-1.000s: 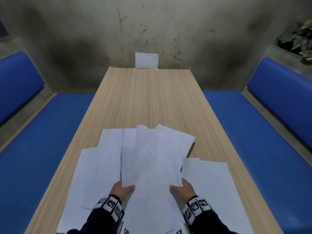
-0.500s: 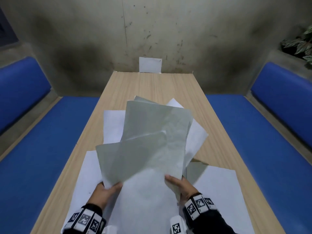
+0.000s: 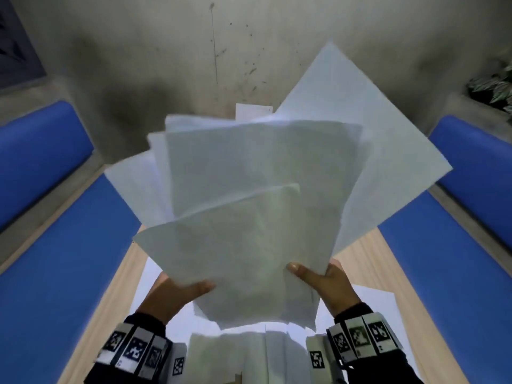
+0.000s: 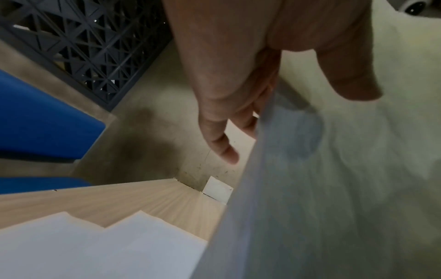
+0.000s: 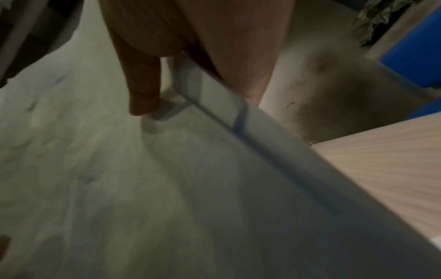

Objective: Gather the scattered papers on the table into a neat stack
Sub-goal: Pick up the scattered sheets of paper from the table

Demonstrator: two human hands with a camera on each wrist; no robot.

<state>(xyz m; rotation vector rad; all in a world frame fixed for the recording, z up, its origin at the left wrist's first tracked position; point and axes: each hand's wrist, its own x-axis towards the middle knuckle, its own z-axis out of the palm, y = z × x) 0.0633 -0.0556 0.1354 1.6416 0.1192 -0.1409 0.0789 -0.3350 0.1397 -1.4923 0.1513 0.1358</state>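
Note:
Both hands hold a fanned bundle of white papers (image 3: 257,189) upright above the wooden table (image 3: 357,253). My left hand (image 3: 177,292) pinches the bundle's lower left edge, thumb on the near face and fingers behind. My right hand (image 3: 324,281) pinches the lower right edge the same way. The sheets splay out unevenly at the top, one corner reaching far up to the right. In the left wrist view the bundle (image 4: 334,188) fills the right side beside my left hand (image 4: 269,113). More loose sheets (image 3: 155,284) lie flat on the table beneath, also the sheets (image 4: 95,249).
Blue benches (image 3: 55,273) run along both sides of the table. A small white card (image 3: 252,110) stands at the table's far end against the stained wall. A plant (image 3: 493,84) sits at the upper right. A dark lattice crate (image 4: 90,43) stands beyond the left bench.
The bundle has been lifted off the table and tilted upright towards me. Both hands rose with it and it now hides most of the tabletop.

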